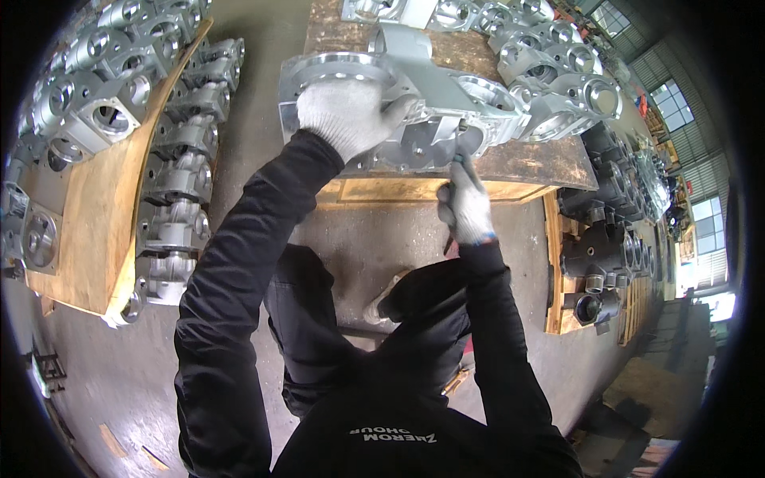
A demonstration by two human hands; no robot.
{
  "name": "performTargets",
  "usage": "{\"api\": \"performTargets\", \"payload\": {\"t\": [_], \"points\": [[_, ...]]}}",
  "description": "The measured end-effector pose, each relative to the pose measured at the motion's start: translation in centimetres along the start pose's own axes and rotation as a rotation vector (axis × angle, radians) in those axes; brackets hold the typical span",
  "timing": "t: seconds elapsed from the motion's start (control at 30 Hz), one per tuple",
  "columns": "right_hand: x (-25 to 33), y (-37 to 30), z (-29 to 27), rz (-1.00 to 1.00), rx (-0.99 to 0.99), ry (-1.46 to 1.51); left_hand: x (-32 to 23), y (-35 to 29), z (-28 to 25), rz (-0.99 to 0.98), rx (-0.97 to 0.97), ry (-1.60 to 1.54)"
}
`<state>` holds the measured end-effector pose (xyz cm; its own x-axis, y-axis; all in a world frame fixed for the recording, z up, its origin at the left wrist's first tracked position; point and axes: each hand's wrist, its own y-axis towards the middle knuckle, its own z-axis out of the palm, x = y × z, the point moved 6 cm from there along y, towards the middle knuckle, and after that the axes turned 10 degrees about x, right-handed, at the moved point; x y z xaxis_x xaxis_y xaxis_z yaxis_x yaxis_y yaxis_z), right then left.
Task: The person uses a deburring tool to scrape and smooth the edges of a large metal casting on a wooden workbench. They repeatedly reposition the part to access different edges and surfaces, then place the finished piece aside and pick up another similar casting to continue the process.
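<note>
A large silver metal casting (434, 92) with round machined bores lies on the wooden bench in front of me. My left hand (344, 118), in a pale knit glove, grips its left part beside the large round opening. The thumb stretches to the right over the metal, while the other fingers curl over the edge and are partly hidden. At the casting's near side, my right hand (468, 203), gloved too, is closed around a thin hand tool (459, 143) with a slim shaft. Its tip reaches up to a bore; the exact contact is too small to tell.
More silver castings (550, 60) crowd the back and right of the bench (526, 163). To the left, a wooden board (96, 203) carries castings, with a stacked column (179, 179) of them alongside. Dark cylindrical parts (594, 251) sit on pallets at right. My legs are below the bench.
</note>
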<state>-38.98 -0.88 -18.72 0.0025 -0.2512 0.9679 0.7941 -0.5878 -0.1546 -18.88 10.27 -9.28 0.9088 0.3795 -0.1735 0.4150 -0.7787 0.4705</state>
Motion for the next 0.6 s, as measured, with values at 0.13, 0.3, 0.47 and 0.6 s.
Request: {"api": "performTargets", "payload": {"t": [0.13, 0.3, 0.47, 0.6], "points": [[-0.2, -1.3, -0.1, -0.126, -0.094, -0.323, 0.3, -0.2, 1.1, -0.018, 0.042, 0.041], [0.5, 0.5, 0.2, -0.079, 0.014, -0.267, 0.8, 0.2, 1.5, -0.001, 0.087, -0.071], [0.3, 0.1, -0.2, -0.050, -0.038, -0.240, 0.7, 0.2, 1.2, 0.041, 0.045, -0.092], [1.5, -0.7, -1.1, 0.149, -0.088, -0.494, 0.5, -0.5, 1.1, 0.017, -0.068, 0.034]]}}
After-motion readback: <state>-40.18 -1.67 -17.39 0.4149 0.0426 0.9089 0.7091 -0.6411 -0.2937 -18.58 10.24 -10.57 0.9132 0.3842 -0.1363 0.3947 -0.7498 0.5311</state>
